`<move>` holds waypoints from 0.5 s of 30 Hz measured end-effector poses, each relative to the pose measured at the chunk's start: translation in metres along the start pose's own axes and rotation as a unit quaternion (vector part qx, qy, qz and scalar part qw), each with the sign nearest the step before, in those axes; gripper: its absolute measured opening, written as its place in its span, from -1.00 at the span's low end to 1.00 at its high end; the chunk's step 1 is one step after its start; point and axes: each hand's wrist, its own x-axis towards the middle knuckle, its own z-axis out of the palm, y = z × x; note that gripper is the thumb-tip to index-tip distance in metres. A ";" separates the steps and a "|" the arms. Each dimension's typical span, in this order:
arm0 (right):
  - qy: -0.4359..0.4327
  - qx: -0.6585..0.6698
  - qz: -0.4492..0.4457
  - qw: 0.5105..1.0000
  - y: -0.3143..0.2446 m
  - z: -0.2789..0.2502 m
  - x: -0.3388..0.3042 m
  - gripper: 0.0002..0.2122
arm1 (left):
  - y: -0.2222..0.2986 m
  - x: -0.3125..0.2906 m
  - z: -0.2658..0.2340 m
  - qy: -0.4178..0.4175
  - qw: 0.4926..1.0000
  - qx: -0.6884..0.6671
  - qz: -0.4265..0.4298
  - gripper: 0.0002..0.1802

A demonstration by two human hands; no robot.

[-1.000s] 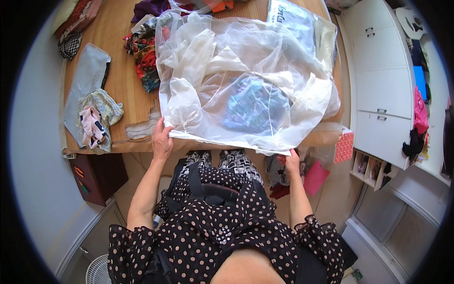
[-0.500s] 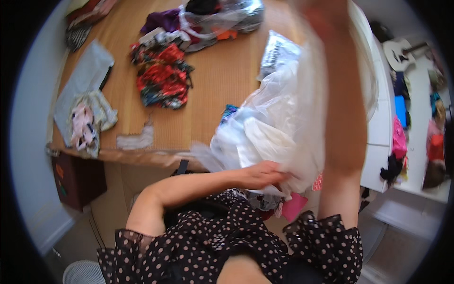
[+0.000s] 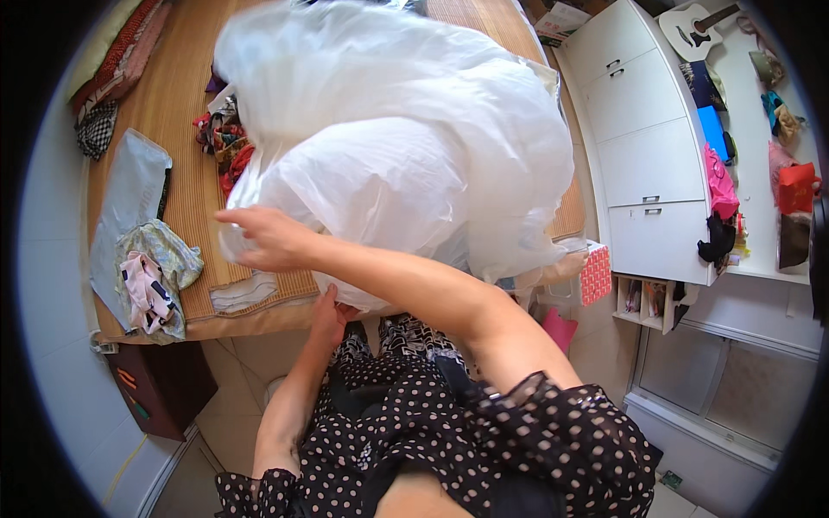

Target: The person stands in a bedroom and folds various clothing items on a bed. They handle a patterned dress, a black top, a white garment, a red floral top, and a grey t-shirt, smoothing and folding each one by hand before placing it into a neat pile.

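Note:
A large, thin white plastic bag [image 3: 371, 173] billows across the middle of the mat-covered bed, its far part smeared by motion. My left hand [image 3: 330, 318] is closed on its near edge, just in front of the bed edge. Reaching across from the right, my right hand [image 3: 263, 239] is at the bag's left side, fingers bent around the plastic with the index finger extended. Red patterned clothing [image 3: 233, 160] shows partly beyond that hand; the rest lies hidden under the bag.
A grey plastic pouch [image 3: 129, 181] and a bundle of pale clothes [image 3: 155, 276] lie on the bed's left side. Folded bedding [image 3: 121, 60] is at the far left. White drawers [image 3: 648, 147] and a pink patterned box [image 3: 596, 274] stand on the right.
My right arm has swung from raised on the right over to the left, and the white plastic bag has spread across the bed. My left hand has moved left and lower.

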 end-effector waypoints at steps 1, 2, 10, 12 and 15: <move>0.004 0.077 0.035 0.996 -0.002 -0.005 -0.022 -0.52 | 0.002 -0.004 -0.011 0.005 1.000 0.004 -0.018 -0.65; 0.014 0.150 0.074 0.986 -0.005 -0.017 -0.051 -0.52 | 0.002 -0.008 -0.016 0.005 0.999 0.010 -0.042 -0.64; 0.170 0.400 0.568 0.699 0.061 -0.055 -0.329 -0.66 | 0.016 -0.041 -0.010 -0.055 0.988 0.033 -0.141 -0.67; 0.257 0.484 0.561 0.620 0.071 -0.038 -0.359 -0.55 | 0.028 -0.056 0.003 -0.067 0.984 0.060 -0.151 -0.71; 0.433 0.567 0.449 0.538 0.109 -0.016 -0.363 -0.51 | 0.035 -0.071 0.009 -0.058 0.980 0.103 -0.161 -0.72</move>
